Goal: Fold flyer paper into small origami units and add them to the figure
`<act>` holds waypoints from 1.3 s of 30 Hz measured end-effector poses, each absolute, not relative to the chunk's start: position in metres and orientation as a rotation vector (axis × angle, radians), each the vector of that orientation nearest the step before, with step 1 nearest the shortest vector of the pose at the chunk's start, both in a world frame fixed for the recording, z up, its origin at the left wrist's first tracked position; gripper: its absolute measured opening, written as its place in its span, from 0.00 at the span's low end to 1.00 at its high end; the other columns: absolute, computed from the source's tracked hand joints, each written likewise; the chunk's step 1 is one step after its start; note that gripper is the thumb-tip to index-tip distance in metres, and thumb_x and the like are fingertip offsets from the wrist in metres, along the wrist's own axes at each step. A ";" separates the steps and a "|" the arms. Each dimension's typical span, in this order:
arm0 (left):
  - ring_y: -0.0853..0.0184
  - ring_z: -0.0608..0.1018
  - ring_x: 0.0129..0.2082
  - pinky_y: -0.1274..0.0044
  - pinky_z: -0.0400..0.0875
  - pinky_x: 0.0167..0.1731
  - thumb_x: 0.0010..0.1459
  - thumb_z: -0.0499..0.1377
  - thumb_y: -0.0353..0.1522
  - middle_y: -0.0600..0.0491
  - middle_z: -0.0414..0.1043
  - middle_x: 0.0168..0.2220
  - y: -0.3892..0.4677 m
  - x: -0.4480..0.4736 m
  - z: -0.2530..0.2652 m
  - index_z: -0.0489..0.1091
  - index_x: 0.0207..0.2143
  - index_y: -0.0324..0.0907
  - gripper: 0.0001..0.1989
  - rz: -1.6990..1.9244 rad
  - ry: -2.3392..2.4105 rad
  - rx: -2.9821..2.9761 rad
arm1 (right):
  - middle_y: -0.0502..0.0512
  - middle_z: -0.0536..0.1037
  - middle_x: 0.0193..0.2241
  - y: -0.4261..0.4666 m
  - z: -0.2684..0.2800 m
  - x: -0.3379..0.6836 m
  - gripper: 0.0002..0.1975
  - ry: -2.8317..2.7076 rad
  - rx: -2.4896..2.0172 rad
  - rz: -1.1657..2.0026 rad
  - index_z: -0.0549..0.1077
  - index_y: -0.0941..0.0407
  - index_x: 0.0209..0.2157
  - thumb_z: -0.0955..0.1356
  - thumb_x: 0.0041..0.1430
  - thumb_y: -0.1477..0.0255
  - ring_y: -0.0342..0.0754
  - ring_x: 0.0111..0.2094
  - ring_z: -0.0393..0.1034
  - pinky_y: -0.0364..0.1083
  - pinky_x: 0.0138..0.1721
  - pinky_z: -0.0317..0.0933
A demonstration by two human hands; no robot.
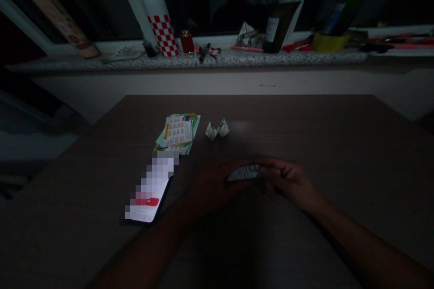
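Between my two hands is a small folded piece of printed paper [243, 173], held low over the table. My left hand [213, 185] closes on its left end, thumb below and fingers behind. At the right end, my right hand [288, 180] pinches the paper between thumb and fingers. Dim light hides the fold details. Beyond my hands stand two small folded paper shapes [217, 129], pointed and close together. A stack of printed paper sheets [178, 131] lies to their left. Nearer to me, left of my left hand, rests a phone [149, 189] with a lit screen.
The brown table [322, 131] meets a wall below a granite windowsill [217, 58]. On the sill are a red-and-white checkered bottle [162, 31], a small red jar [186, 41], a dark cup [274, 29] with a label, a yellow container [330, 42] and a tall tube-like container [57, 16].
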State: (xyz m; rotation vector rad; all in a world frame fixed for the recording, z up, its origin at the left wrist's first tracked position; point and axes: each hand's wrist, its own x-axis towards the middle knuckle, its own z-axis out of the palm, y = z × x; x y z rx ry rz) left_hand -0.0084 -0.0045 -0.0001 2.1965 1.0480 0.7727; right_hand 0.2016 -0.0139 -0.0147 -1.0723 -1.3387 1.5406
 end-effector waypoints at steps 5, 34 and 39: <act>0.65 0.77 0.42 0.73 0.69 0.44 0.59 0.57 0.36 0.52 0.76 0.43 -0.004 -0.007 0.004 0.70 0.48 0.44 0.15 0.698 1.086 2.151 | 0.46 0.75 0.19 -0.014 -0.018 0.198 0.19 -1.264 -1.023 1.535 0.74 0.58 0.41 0.74 0.48 0.64 0.39 0.16 0.66 0.39 0.18 0.62; 0.66 0.76 0.26 0.76 0.64 0.26 0.58 0.52 0.34 0.52 0.77 0.28 -0.011 0.015 -0.004 0.74 0.36 0.42 0.11 0.550 1.495 2.223 | 0.51 0.79 0.29 -0.024 -0.020 0.180 0.17 -1.794 -1.295 0.681 0.65 0.53 0.46 0.67 0.52 0.76 0.46 0.28 0.75 0.42 0.28 0.67; 0.65 0.76 0.26 0.75 0.64 0.28 0.56 0.54 0.34 0.52 0.77 0.28 -0.013 0.018 -0.005 0.73 0.35 0.41 0.10 0.590 1.573 2.172 | 0.48 0.76 0.24 -0.022 -0.018 0.179 0.13 -1.737 -1.342 0.707 0.62 0.53 0.38 0.67 0.50 0.75 0.45 0.25 0.74 0.40 0.24 0.64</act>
